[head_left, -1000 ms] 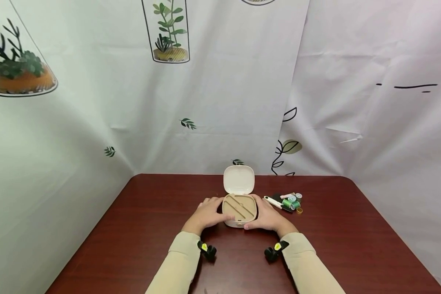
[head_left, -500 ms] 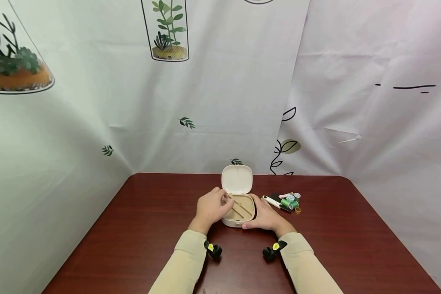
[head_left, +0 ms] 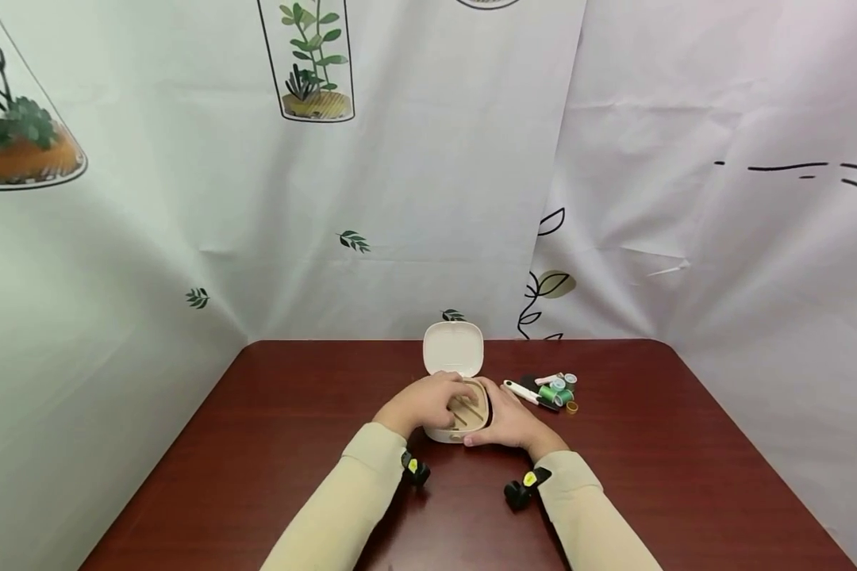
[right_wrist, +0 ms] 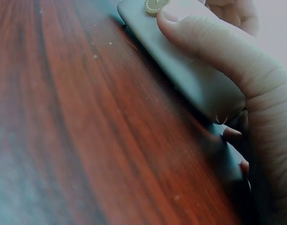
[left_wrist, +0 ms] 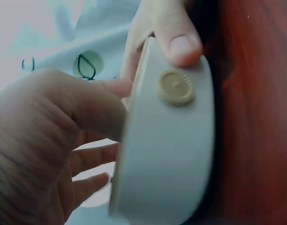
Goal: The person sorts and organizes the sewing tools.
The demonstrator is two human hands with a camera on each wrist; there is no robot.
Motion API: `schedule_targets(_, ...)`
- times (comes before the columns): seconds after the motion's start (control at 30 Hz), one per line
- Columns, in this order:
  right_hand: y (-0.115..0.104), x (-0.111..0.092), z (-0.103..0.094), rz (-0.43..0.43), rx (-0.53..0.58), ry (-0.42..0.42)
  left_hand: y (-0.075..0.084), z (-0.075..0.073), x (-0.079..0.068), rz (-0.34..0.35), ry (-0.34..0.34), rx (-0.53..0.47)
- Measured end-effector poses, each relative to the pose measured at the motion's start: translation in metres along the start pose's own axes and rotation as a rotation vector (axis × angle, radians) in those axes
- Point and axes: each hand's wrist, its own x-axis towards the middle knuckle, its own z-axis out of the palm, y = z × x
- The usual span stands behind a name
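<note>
Head view, reddish-brown table (head_left: 271, 468), plant-print cloth (head_left: 428, 174) behind, right fingers (head_left: 496, 394) gripping case (head_left: 443, 436)

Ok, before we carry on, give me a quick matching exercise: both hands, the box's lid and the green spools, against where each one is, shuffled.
Column one:
1. left hand
2. right hand
3. white lid
4. green spools

Column two:
A. raised open at the back of the box
B. lying on the table, right of the box
C. gripping the box's outer side
D. over the tan insert

Pairs: 1-D, 2-C, 3-A, 4-B

Box (head_left: 444, 436) on table (head_left: 293, 444), thread spools (head_left: 563, 397) to its right
</note>
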Motion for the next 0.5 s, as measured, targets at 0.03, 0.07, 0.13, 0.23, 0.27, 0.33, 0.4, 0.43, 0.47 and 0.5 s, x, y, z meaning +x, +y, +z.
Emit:
schedule_targets(0.03, 0.000, 0.000, 0.000, 0.002, -0.004, 0.001, 0.001, -0.003, 0.002, 0.011, -0.026, 0.017)
schedule_targets(0.07, -0.001, 0.000, 0.000, 0.001, -0.005, 0.003, 0.003, -0.005, 0.004, 0.024, -0.055, 0.034)
schedule_targets(0.13, -0.001, -0.001, -0.001, 0.005, -0.008, -0.001, 0.005, -0.008, 0.008, 0.065, -0.095, 0.075)
schedule_targets(0.23, -0.002, -0.001, -0.001, 0.005, 0.000, -0.004, 0.010, -0.013, 0.013, 0.124, -0.144, 0.126)
schedule_targets(0.27, -0.002, -0.001, -0.001, 0.006, 0.004, -0.004, 0.011, -0.014, 0.015, 0.134, -0.156, 0.139)
schedule_targets(0.33, -0.002, -0.002, -0.001, 0.012, 0.004, -0.010, 0.012, -0.016, 0.017, 0.140, -0.181, 0.156)
schedule_targets(0.4, -0.002, -0.001, 0.000, 0.019, 0.000, -0.014, 0.011, -0.017, 0.019, 0.145, -0.199, 0.165)
schedule_targets(0.43, -0.002, -0.001, 0.000, 0.021, -0.004, -0.015, 0.011, -0.017, 0.019, 0.148, -0.206, 0.165)
schedule_targets(0.47, -0.002, -0.001, 0.000, 0.017, -0.007, -0.014, 0.010, -0.017, 0.020, 0.154, -0.208, 0.161)
schedule_targets(0.5, -0.002, -0.001, -0.001, 0.013, -0.011, -0.013, 0.010, -0.018, 0.021, 0.160, -0.208, 0.153)
